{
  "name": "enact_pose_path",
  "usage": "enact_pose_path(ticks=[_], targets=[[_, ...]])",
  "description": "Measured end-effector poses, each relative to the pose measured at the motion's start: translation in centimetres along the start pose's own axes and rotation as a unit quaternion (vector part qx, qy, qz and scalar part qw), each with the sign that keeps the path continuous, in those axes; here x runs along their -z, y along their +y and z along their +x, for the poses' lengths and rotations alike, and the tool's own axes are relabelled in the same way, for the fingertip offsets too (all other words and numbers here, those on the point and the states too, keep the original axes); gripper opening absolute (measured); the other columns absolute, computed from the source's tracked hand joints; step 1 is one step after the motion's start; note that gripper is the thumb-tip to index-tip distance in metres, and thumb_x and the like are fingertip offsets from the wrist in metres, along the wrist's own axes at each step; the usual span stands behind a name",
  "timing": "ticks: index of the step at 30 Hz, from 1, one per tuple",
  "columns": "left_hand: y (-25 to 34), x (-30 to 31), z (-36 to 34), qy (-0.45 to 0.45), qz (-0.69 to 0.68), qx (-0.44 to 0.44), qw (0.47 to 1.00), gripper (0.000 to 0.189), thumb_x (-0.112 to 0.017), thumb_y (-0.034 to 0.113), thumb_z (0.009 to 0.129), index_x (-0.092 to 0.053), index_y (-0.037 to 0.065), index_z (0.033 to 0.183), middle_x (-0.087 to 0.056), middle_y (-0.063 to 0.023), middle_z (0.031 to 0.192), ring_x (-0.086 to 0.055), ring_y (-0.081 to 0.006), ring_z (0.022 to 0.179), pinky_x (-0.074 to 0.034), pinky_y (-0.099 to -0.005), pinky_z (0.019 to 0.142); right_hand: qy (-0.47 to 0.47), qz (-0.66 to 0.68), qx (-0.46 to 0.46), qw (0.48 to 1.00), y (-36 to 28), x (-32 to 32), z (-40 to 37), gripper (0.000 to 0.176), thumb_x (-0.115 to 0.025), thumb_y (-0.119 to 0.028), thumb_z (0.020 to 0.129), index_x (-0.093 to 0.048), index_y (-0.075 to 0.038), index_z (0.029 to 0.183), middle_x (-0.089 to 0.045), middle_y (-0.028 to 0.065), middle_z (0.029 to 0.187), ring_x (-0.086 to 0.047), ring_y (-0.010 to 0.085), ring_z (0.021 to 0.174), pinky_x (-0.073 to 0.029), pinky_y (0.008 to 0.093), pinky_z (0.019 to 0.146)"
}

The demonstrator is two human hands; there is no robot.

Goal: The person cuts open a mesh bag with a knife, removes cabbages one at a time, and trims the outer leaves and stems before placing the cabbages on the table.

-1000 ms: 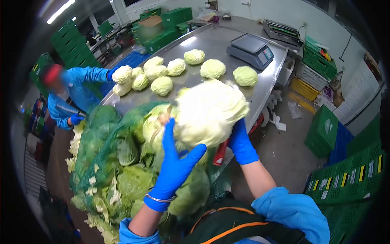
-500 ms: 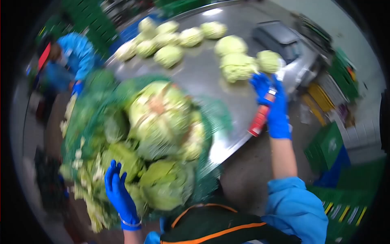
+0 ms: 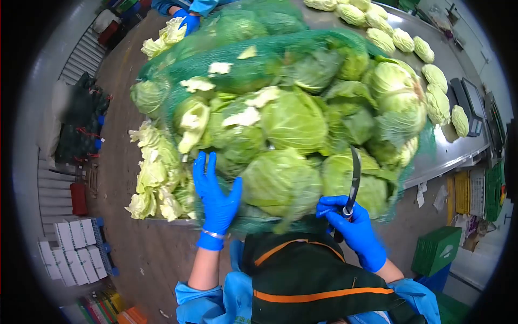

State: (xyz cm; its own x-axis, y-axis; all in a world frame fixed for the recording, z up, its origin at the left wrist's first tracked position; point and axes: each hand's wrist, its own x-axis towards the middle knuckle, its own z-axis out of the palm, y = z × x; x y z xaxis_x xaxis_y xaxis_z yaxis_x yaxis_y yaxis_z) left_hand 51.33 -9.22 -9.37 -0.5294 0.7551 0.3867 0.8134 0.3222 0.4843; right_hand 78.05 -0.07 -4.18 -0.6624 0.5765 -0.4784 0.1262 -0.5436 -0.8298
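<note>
My right hand [image 3: 353, 229], in a blue glove, is closed around the handle of a curved knife [image 3: 355, 181], its dark blade pointing up over the cabbages. My left hand [image 3: 216, 191], gloved in blue too, is spread with the fingers stretched out. It is beside a large green cabbage [image 3: 280, 183] at the near edge of the pile. Behind that one sits another cabbage [image 3: 294, 121], with loose pale leaf pieces around it. Green netting [image 3: 237, 56] lies over the far part of the heap and shows along its near edge.
Trimmed pale cabbages [image 3: 380, 39] stand in a line on the metal table [image 3: 456, 154], near a dark scale [image 3: 468, 102]. Cut leaves [image 3: 156, 178] heap at the left edge. A co-worker's gloved hand [image 3: 186, 21] is at the far left. Green crates [image 3: 437, 251] stand at right.
My view has swung left over the cabbage pile. My right hand has come back from the trimmed cabbages to the near side of the heap, with the knife still in it. My left hand remains open.
</note>
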Motion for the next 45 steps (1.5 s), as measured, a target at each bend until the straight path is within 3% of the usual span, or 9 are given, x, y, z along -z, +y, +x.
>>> enact_pose_path(ticks=[5, 9, 14, 20, 24, 28, 39, 43, 45], targets=[[-14.9, 2.6, -0.7, -0.094, 0.187, 0.089, 0.974, 0.102, -0.072, 0.056, 0.057, -0.026, 0.021, 0.141, -0.013, -0.0216, 0.145, -0.008, -0.0458, 0.132, -0.009, -0.0627, 0.1, 0.054, -0.135, 0.17, 0.975, 2.6, -12.1, 5.7, 0.042, -0.053, 0.005, 0.083, -0.046, -0.004, 0.123, -0.054, 0.0122, 0.118, -0.059, 0.0178, 0.093, -0.046, 0.0289, 0.081], [-20.9, 5.5, -1.8, -0.174, 0.122, 0.136, 0.968, 0.088, -0.063, 0.06, 0.067, -0.025, 0.029, 0.14, -0.034, -0.0284, 0.133, -0.013, -0.0386, 0.133, -0.001, -0.0612, 0.102, -0.056, -0.193, 0.241, 0.949, 2.9, -20.7, 11.4, 0.055, -0.049, 0.01, 0.079, -0.042, -0.012, 0.129, -0.049, 0.0122, 0.125, -0.057, 0.0214, 0.098, -0.046, 0.0299, 0.082], [-21.8, 6.4, -5.6, -0.081, 0.025, 0.056, 0.995, 0.088, -0.059, 0.062, 0.069, -0.032, 0.014, 0.138, -0.037, -0.0158, 0.133, -0.022, -0.0376, 0.13, -0.007, -0.0622, 0.1, -0.152, -0.37, 0.385, 0.832, 2.7, -30.1, 18.6, 0.06, -0.046, 0.009, 0.074, -0.042, -0.01, 0.13, -0.038, 0.0155, 0.136, -0.046, 0.0311, 0.118, -0.044, 0.0383, 0.089], [-21.8, 6.2, -6.1, -0.205, 0.148, 0.068, 0.965, 0.112, -0.065, 0.069, 0.047, -0.025, 0.022, 0.14, -0.032, -0.0161, 0.138, -0.02, -0.044, 0.129, -0.012, -0.0677, 0.097, -0.008, -0.683, 0.098, 0.724, 4.2, -37.5, 32.2, 0.08, -0.063, -0.037, 0.072, -0.027, -0.006, 0.137, -0.027, 0.0315, 0.135, -0.047, 0.0423, 0.112, -0.043, 0.0436, 0.09], [-22.3, 5.4, -5.5, -0.246, 0.134, 0.056, 0.958, 0.112, -0.068, 0.062, 0.053, -0.016, 0.018, 0.142, -0.045, -0.0118, 0.128, -0.032, -0.0334, 0.126, -0.014, -0.0598, 0.103, 0.038, -0.659, 0.064, 0.748, 8.4, -36.6, 36.7, 0.093, -0.066, -0.042, 0.067, -0.021, -0.002, 0.138, -0.035, 0.0348, 0.127, -0.049, 0.043, 0.109, -0.043, 0.0442, 0.089], [-29.2, 8.9, -7.5, -0.24, 0.119, -0.007, 0.963, 0.088, -0.074, 0.046, 0.057, -0.039, 0.017, 0.132, -0.047, -0.0058, 0.126, -0.029, -0.0309, 0.128, -0.011, -0.0591, 0.104, 0.01, -0.546, 0.059, 0.835, 11.1, -39.8, 36.6, 0.089, -0.066, -0.044, 0.067, -0.03, -0.002, 0.136, -0.048, 0.0245, 0.121, -0.054, 0.0344, 0.105, -0.043, 0.0389, 0.089], [-53.1, 20.3, -4.5, -0.221, 0.09, -0.14, 0.961, 0.057, -0.068, 0.043, 0.064, -0.058, 0.011, 0.111, -0.056, -0.0119, 0.114, -0.045, -0.0361, 0.11, -0.022, -0.0527, 0.101, -0.084, -0.342, 0.172, 0.92, 13.7, -59.1, 36.9, 0.061, -0.058, -0.038, 0.08, -0.039, -0.013, 0.133, -0.034, 0.0283, 0.134, -0.047, 0.0386, 0.114, -0.039, 0.0389, 0.094], [-62.5, 20.1, -3.5, -0.484, 0.181, 0.007, 0.856, 0.065, -0.072, 0.031, 0.064, -0.051, 0.005, 0.12, -0.059, -0.0157, 0.101, -0.054, -0.0308, 0.098, -0.029, -0.0498, 0.1, 0.013, -0.362, 0.25, 0.898, 11.0, -52.2, 32.2, 0.054, -0.059, -0.028, 0.082, -0.042, -0.013, 0.131, -0.042, 0.0211, 0.131, -0.055, 0.0312, 0.106, -0.044, 0.0367, 0.089], [-63.3, 19.5, -1.5, -0.436, 0.151, 0.097, 0.882, 0.049, -0.067, 0.022, 0.073, -0.054, 0.002, 0.116, -0.059, -0.0157, 0.107, -0.057, -0.0271, 0.096, -0.038, -0.0413, 0.094, 0.013, -0.25, 0.126, 0.96, 8.2, -44.6, 27.0, 0.053, -0.062, -0.02, 0.08, -0.044, -0.01, 0.129, -0.049, 0.0152, 0.127, -0.056, 0.0226, 0.104, -0.045, 0.033, 0.087]])
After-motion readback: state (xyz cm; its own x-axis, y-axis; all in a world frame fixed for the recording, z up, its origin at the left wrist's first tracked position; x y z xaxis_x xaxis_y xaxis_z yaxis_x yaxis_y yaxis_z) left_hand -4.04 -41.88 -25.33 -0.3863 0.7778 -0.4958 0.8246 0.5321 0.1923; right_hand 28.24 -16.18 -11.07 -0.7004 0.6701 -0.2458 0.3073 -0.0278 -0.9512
